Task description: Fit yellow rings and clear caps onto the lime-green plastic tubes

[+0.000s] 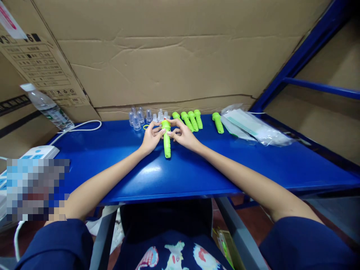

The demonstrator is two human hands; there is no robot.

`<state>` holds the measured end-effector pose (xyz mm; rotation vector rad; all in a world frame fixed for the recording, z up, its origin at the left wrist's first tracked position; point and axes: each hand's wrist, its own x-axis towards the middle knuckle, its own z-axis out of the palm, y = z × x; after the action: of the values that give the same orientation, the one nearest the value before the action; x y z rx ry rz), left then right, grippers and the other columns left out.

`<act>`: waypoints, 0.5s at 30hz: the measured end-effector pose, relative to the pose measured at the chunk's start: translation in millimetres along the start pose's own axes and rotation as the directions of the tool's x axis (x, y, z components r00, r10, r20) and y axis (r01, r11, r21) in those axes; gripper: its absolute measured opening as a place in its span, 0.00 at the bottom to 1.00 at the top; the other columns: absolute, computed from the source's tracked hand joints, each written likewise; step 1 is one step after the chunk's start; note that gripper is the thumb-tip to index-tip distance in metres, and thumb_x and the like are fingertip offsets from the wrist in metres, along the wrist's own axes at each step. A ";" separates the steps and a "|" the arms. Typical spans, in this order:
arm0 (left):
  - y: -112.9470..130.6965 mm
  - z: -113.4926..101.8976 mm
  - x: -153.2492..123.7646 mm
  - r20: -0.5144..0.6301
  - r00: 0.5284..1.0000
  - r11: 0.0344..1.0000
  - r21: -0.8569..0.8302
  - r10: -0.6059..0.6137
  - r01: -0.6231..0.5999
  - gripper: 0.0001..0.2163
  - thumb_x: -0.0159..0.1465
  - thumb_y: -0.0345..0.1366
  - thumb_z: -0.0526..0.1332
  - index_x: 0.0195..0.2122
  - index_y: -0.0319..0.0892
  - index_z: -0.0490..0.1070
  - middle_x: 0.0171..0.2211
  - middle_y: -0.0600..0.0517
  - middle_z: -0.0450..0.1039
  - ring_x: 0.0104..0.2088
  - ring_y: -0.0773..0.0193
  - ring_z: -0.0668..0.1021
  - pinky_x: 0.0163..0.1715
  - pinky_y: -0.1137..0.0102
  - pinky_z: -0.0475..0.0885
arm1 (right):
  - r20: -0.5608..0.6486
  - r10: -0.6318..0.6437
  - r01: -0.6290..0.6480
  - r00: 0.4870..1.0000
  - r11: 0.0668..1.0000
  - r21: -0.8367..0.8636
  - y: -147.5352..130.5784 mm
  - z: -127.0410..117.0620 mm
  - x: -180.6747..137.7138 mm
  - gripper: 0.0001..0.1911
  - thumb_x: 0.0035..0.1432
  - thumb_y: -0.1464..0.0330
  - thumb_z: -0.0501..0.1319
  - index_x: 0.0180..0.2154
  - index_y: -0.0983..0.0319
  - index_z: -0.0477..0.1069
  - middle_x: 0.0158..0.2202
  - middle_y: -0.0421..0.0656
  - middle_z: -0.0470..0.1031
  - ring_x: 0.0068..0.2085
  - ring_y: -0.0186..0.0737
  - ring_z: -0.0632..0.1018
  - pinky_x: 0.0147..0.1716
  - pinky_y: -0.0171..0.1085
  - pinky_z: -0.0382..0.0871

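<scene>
A lime-green plastic handle (167, 144) lies lengthwise on the blue table (118, 176), its far end lifted between my hands. My left hand (152, 137) pinches the top of it from the left. My right hand (183, 135) grips the same end from the right, fingers curled. Just behind stand several clear plastic caps (140, 117) and a small yellow ring (145, 127). A row of several more green handles (189, 120) lies behind my right hand, with one further green handle (218, 122) apart to the right.
Clear plastic bags (253, 127) lie at the back right. A water bottle (46, 107) leans at the far left, beside a white cable (81, 127) and a white power strip (36, 153). Cardboard boxes (168, 56) wall the back. A blue rack frame (309, 45) rises on the right.
</scene>
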<state>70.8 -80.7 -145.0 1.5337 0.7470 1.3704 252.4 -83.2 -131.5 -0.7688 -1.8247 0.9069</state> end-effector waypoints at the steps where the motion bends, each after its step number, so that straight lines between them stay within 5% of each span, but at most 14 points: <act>1: 0.2 0.1 -0.2 0.001 1.000 1.000 0.001 0.001 -0.001 0.30 0.54 0.58 0.73 0.42 0.44 0.60 0.49 0.42 0.80 0.45 0.52 0.85 0.35 0.67 0.80 | -0.001 0.000 0.000 1.000 1.000 0.000 -0.2 0.0 0.1 0.32 0.57 0.52 0.69 0.58 0.57 0.66 0.53 0.47 0.72 0.29 0.29 0.73 0.26 0.33 0.74; 7: 0.1 2.1 -1.6 -0.015 1.000 1.000 0.010 0.010 -0.010 0.30 0.53 0.59 0.72 0.41 0.44 0.60 0.49 0.42 0.80 0.42 0.55 0.86 0.34 0.68 0.79 | -0.007 -0.003 0.003 1.000 1.000 0.012 0.2 -0.1 1.0 0.33 0.55 0.50 0.69 0.56 0.58 0.66 0.53 0.48 0.72 0.30 0.30 0.74 0.27 0.34 0.74; 15: -4.5 -0.9 -1.6 -0.044 0.999 0.999 0.033 -0.001 0.003 0.29 0.53 0.60 0.72 0.39 0.44 0.61 0.47 0.42 0.81 0.42 0.54 0.86 0.37 0.65 0.80 | 0.043 -0.020 0.023 0.999 0.998 -0.064 -2.7 8.2 -4.5 0.21 0.62 0.52 0.61 0.49 0.59 0.69 0.48 0.48 0.73 0.35 0.36 0.76 0.28 0.34 0.71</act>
<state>70.3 -80.2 -149.8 1.5326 0.8022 1.4002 246.2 -90.4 -133.8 -0.7737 -1.9037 0.8601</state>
